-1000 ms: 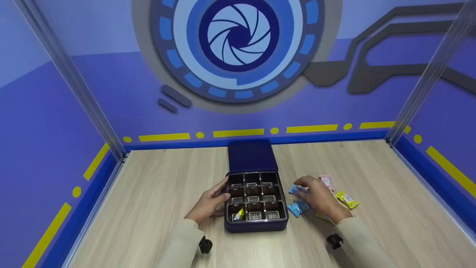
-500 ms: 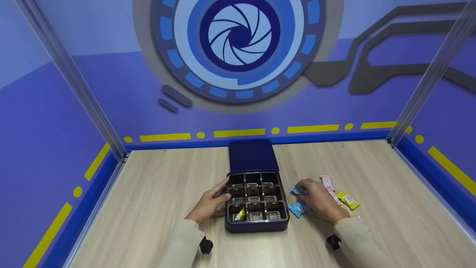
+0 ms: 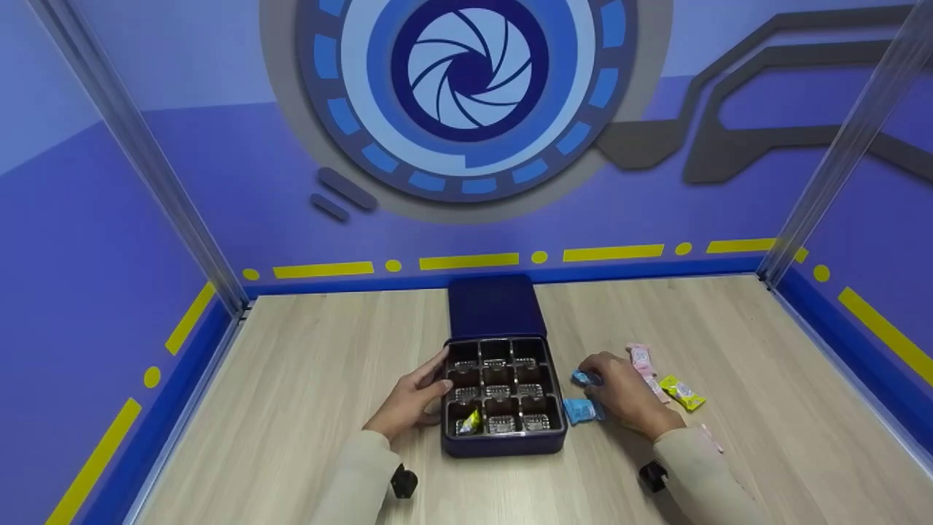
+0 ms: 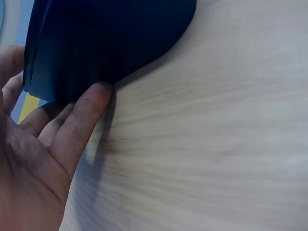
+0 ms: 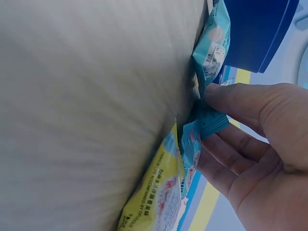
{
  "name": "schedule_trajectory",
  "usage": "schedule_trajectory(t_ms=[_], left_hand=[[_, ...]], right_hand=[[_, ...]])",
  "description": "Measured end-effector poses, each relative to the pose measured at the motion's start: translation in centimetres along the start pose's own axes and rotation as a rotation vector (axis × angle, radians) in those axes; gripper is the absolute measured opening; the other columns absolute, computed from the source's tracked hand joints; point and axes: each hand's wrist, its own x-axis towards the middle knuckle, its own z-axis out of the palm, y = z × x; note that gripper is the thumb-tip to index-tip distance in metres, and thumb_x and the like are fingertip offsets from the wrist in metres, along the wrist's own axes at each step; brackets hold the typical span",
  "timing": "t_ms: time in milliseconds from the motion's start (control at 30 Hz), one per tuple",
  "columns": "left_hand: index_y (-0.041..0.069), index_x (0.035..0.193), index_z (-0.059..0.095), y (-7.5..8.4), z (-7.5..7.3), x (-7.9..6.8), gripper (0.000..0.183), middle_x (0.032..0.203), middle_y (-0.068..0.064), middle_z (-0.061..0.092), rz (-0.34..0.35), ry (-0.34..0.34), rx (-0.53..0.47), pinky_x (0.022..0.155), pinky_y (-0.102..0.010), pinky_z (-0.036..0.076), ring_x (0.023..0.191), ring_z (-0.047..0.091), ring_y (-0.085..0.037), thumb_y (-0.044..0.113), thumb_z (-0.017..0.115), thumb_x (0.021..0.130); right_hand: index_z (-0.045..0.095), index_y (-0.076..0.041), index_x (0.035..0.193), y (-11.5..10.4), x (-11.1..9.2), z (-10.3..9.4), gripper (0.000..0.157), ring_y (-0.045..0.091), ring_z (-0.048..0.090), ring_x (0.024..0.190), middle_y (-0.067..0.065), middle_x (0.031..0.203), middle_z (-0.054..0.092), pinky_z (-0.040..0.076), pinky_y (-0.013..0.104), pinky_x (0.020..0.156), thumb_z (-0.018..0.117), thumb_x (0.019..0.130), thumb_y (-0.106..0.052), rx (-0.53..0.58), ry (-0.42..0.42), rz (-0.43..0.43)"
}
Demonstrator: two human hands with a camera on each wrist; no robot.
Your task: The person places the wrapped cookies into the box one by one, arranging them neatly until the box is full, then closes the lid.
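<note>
My left hand [image 3: 410, 401] holds the left side of a dark blue box [image 3: 503, 446], thumb at the rim and fingers along the outer wall. In the left wrist view, fingertips touch the side of the box [image 4: 106, 43]. Inside is a clear-ribbed tray of square compartments; the near-left one contains a yellow wrapped candy [image 3: 470, 421]. Right of the box, my right hand [image 3: 625, 394] pinches a blue wrapped candy [image 3: 581, 377] low at the table. A second blue candy [image 3: 582, 410] lies beside the thumb. The right wrist view shows the pinched blue candy [image 5: 211, 120] between thumb and fingers.
Pink candies [image 3: 640, 357] and a yellow candy [image 3: 683, 394] lie beyond the right hand. Part of another pink wrapper [image 3: 711, 437] shows by the right sleeve. The box's lid [image 3: 496, 306] lies behind it, near the blue back wall [image 3: 350, 240].
My right hand has shifted slightly rightward and downward, its fingertips closing around the far blue candy. The nearer blue candy has turned a little. The left hand and the box keep their place.
</note>
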Motion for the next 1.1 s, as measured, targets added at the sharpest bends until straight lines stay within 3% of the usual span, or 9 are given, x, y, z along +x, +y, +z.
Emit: schedule_trajectory(t_ms=[467,1100], left_hand=[[0.028,0.168,0.034,-0.07,0.0,-0.01,0.066,0.174,-0.022,0.014,-0.009,0.011,-0.004,0.096,-0.064,0.055,0.148,0.039,-0.047,0.025,0.063,0.109],[0.026,0.169,0.033,0.01,-0.04,-0.24,0.068,0.174,-0.02,0.014,0.016,-0.003,-0.003,0.095,-0.065,0.055,0.147,0.038,-0.051,0.025,0.064,0.109]], right_hand=[[0.074,-0.004,0.109,0.05,-0.06,-0.23,0.018,0.021,0.063,0.095,0.006,0.104,0.068,0.057,0.047,0.089,0.074,0.094,0.006,0.045,-0.006,0.075],[0.076,-0.006,0.111,-0.08,0.08,-0.47,0.019,0.027,0.066,0.103,0.008,0.11,0.071,0.056,0.053,0.095,0.071,0.096,0.005,0.048,0.028,0.106]])
